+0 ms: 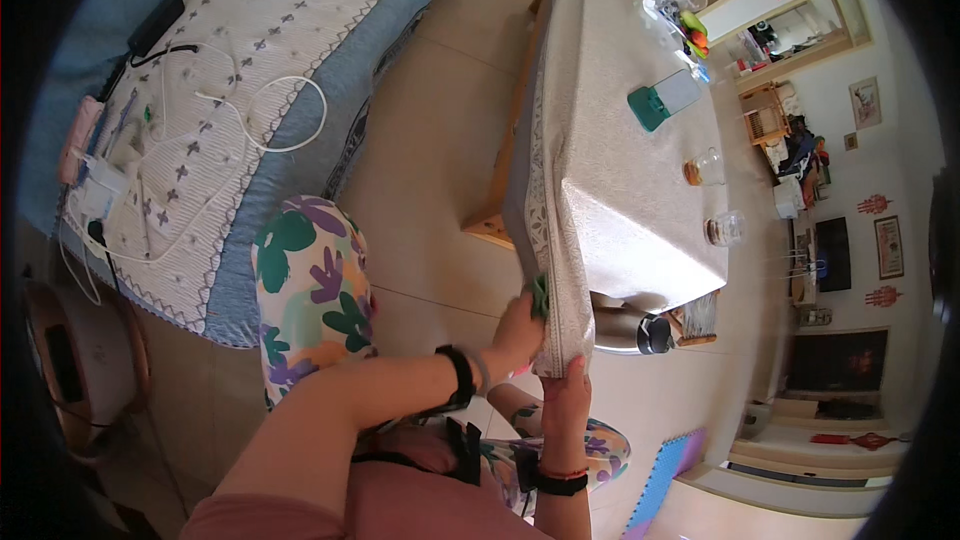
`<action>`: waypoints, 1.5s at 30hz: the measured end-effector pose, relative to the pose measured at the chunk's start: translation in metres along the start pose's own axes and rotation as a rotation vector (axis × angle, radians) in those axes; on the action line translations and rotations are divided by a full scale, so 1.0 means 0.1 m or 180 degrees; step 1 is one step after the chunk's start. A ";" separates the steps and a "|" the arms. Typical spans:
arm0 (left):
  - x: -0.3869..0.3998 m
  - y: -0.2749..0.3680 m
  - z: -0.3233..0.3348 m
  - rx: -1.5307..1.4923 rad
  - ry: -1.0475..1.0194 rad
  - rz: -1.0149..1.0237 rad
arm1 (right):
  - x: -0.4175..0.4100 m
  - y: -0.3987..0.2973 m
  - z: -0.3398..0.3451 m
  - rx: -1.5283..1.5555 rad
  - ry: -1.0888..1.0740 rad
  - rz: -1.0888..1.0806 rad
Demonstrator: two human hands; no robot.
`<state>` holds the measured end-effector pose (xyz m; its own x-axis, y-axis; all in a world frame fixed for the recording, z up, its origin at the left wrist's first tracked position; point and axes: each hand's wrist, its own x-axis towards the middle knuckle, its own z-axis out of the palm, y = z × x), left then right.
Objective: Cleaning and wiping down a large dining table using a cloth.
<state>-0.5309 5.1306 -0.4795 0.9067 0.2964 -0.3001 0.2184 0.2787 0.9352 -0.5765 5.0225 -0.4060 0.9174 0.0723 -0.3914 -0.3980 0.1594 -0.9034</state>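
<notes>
My left hand [517, 334] is closed on a dark green cloth [540, 296], which lies against the hanging edge of a pale patterned tablecloth [630, 172]. Just below it, my right hand [566, 401] grips the lower corner of that hanging edge, its thumb on the patterned border. The cloth covers a long table. On its top are a green stand with a pale flat panel [652, 106] and two glass jars [703, 168], [724, 229]. Most of the green cloth is hidden by my left fingers.
A blue sofa [247, 277] with a white cover holds white cables [285, 150] and chargers. A wooden bench or frame [487, 217] shows beside the table. Beyond the table's near end is a black-lidded container [655, 334]. Fruit [694, 30] lies at the far end, and foam mats [664, 476] lie on the floor.
</notes>
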 end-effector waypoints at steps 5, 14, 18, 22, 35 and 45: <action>0.58 -0.19 -0.15 -0.0408 0.0923 0.0146 | -0.06 -0.34 0.23 0.0058 -0.0097 -0.0022; 0.39 0.60 -0.41 -0.0210 0.1267 0.1349 | 0.80 -1.51 0.12 -0.1229 0.0201 -0.1421; 0.50 1.04 -0.58 0.0418 0.1041 0.2233 | 1.06 -1.92 0.40 -0.1341 0.0340 -0.1531; 0.60 1.32 -0.69 0.1256 -0.0109 0.2777 | 1.35 -2.12 0.49 -0.0814 -0.0137 -0.1202; 1.26 1.67 -0.32 0.3273 -0.0078 0.2454 | 2.39 -1.83 0.29 -0.2938 0.0385 -0.2935; 1.35 1.68 -0.31 0.3283 -0.0117 0.2284 | 2.66 -1.48 -0.09 -0.2391 0.0974 -0.1893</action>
<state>-0.3827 5.2456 -0.3684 0.9437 0.0550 0.3262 -0.1624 -0.7821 0.6016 -0.2730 5.0095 -0.3778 0.9699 -0.0899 0.2264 0.1331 -0.5825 -0.8018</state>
